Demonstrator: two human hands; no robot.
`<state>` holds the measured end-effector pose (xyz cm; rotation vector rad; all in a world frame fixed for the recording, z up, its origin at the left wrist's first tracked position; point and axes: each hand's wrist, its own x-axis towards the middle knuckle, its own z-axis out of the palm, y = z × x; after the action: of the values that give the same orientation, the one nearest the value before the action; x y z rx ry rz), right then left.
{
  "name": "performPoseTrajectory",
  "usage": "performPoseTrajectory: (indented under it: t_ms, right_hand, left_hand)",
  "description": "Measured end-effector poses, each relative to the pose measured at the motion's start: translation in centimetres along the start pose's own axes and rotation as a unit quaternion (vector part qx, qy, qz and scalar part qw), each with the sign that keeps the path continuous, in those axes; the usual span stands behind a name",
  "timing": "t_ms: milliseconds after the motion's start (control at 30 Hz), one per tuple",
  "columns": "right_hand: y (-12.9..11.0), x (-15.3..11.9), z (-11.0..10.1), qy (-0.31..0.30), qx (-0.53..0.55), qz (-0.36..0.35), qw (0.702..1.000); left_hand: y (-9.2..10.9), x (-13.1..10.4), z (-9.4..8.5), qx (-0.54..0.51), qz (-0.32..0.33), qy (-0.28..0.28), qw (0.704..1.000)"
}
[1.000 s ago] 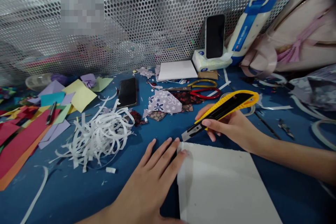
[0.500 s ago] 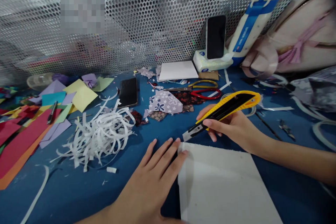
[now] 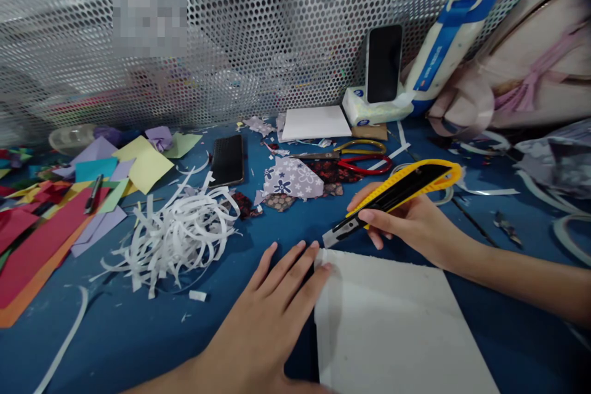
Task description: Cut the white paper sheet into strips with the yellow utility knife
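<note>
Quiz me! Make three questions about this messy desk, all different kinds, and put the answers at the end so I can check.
1. Which holds the yellow utility knife?
A) the left hand
B) the right hand
C) neither hand

2. True or false: the pen lies on the coloured paper sheets.

3. Fill in the missing colour: the tangled paper strips are ____.

Key: 1. B; 2. true; 3. white
</note>
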<state>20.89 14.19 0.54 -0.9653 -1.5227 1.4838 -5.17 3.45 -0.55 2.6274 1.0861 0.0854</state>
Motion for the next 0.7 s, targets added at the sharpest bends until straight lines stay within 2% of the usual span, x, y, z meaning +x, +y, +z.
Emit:
performPoseTrajectory:
  t_ms: [133,267,700]
  right_hand:
    - [0.45,-0.03,-0.26,0.003,-0.029,0.006,1.0]
    - [0.52,-0.13,-0.34,-0.003,-0.05,0.014,0.999]
    - [0.72,0.2,-0.42,-0.026,-0.025,-0.002,0.999]
  left_hand:
    - [0.02,0.02,-0.02,-0.004,-0.001,-0.012,1.0]
    - [0.01,0.06,0.1,-0.005,0.004,0.0,1.0]
    - [-0.12,-0.03,0.3,0.001,0.008,0.003,1.0]
